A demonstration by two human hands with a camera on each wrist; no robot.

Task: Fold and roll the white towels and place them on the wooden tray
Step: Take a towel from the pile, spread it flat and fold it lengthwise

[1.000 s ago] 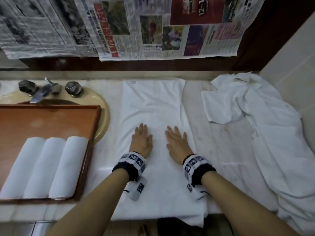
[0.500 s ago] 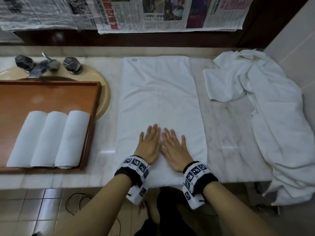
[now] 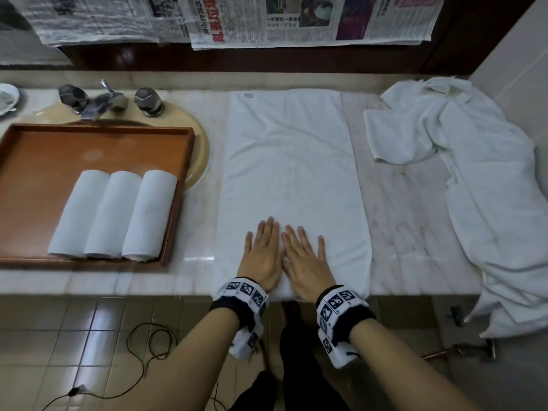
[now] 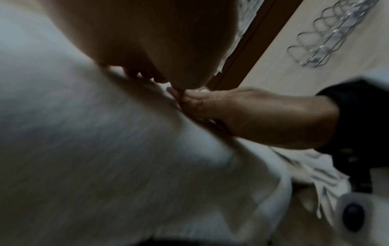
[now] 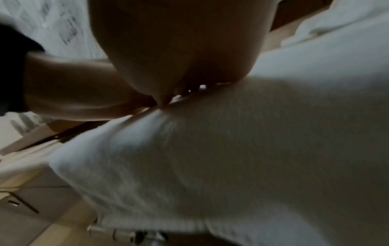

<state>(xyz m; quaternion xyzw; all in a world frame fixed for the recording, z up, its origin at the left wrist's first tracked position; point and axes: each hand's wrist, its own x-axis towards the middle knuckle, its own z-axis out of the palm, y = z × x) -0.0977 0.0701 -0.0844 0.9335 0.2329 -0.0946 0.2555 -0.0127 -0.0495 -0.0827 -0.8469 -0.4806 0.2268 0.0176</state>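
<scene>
A folded white towel (image 3: 290, 161) lies lengthwise on the marble counter, its near end at the counter's front edge. My left hand (image 3: 262, 253) and right hand (image 3: 304, 259) lie flat on that near end, side by side and touching, fingers straight. Left of them the wooden tray (image 3: 89, 143) rests over the sink and holds three rolled white towels (image 3: 115, 215) in a row. Both wrist views are blurred: each shows the towel (image 4: 105, 149) (image 5: 231, 149) under a palm and the other hand beside it.
A heap of loose white towels (image 3: 474, 179) covers the counter's right end and hangs over its edge by the tiled wall. Taps and a faucet (image 3: 103, 99) stand behind the tray. Newspaper sheets (image 3: 296, 19) hang above. A cable (image 3: 142, 351) lies on the floor tiles.
Both hands slid toward me along the towel, from its middle to its near end, and came together until they touch. The towel looks flatter.
</scene>
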